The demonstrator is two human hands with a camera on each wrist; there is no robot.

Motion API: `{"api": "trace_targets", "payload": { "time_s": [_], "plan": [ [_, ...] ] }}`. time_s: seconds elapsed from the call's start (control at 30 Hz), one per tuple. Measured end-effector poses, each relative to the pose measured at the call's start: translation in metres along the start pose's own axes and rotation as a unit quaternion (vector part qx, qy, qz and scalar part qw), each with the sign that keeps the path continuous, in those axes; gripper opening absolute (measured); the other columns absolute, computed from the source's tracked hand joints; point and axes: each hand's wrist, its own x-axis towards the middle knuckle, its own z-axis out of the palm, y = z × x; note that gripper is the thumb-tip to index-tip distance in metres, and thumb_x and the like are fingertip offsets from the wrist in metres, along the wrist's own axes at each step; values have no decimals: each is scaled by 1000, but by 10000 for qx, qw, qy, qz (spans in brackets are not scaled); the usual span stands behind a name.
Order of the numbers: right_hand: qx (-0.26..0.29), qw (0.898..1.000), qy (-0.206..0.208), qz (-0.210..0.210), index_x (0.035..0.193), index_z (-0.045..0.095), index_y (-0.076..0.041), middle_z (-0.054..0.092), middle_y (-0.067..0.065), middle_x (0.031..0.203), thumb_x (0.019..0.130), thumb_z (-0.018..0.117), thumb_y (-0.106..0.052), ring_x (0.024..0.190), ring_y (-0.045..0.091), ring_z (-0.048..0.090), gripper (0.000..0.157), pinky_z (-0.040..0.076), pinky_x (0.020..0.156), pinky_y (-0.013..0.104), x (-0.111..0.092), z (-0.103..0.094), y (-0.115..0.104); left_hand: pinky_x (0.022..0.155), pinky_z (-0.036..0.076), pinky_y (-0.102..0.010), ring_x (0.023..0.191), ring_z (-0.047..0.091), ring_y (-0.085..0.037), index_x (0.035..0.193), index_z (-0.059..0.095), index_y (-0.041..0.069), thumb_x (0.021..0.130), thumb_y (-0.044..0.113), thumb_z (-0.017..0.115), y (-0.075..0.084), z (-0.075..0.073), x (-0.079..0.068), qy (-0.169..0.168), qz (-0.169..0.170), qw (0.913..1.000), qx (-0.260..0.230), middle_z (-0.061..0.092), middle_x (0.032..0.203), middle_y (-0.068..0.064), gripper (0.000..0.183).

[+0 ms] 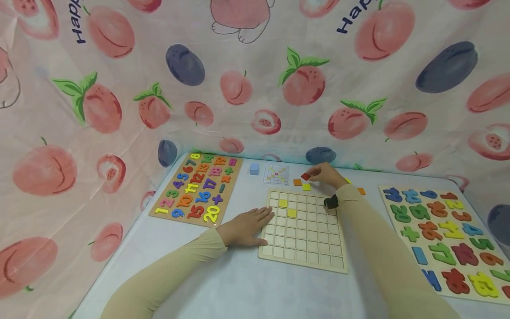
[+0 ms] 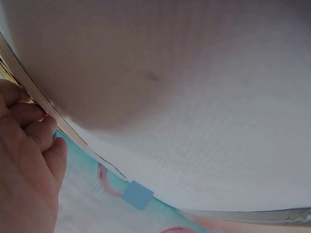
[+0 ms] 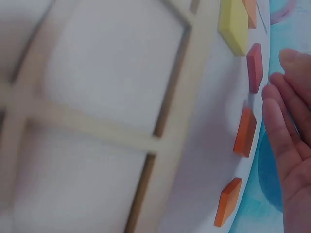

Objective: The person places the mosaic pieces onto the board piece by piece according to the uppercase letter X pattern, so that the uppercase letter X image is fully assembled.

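Observation:
A square wooden grid board (image 1: 301, 230) lies on the table, with one yellow tile (image 1: 282, 203) and another yellow tile (image 1: 291, 213) in its cells. Against the board's left edge rests my left hand (image 1: 247, 227), fingers extended over the rim and thumb apart. Beyond the far edge of the board, my right hand (image 1: 324, 175) has its fingertips right at a red tile (image 1: 305, 176). In the right wrist view the fingers are fairly straight, with a small gap between them and the red tile (image 3: 254, 68). Next to it lie an orange tile (image 1: 297, 182) and a loose yellow tile (image 1: 306, 187).
Left of the board lies a number puzzle board (image 1: 167, 208), and on the right another number puzzle board (image 1: 402, 230). A light blue cube (image 1: 254, 169) and a printed pattern card (image 1: 276, 174) are at the back. One more orange tile (image 1: 361, 191) lies right of my forearm.

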Motion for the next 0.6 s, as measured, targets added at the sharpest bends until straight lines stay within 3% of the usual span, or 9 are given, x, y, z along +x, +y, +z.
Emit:
{"api": "trace_targets", "payload": {
  "time_s": [0.27, 0.6],
  "plan": [
    [-100, 9999, 18, 22, 127, 54, 6, 55, 27, 128, 85, 66, -4, 118, 40, 53, 45, 43, 102, 50, 0, 2, -5, 120, 18, -35, 148, 11, -19, 152, 14, 10, 90, 62, 42, 0, 1, 1, 43, 81, 10000, -37, 12, 159, -6, 85],
    [-438, 9989, -7, -158, 113, 65, 4, 65, 23, 114, 84, 66, -4, 107, 36, 59, 30, 49, 93, 48, 0, -1, 7, 119, 20, -35, 147, 15, -21, 151, 17, 8, 91, 60, 43, 1, -3, -2, 98, 110, 9999, 60, 15, 159, -8, 84]
  ]
}}
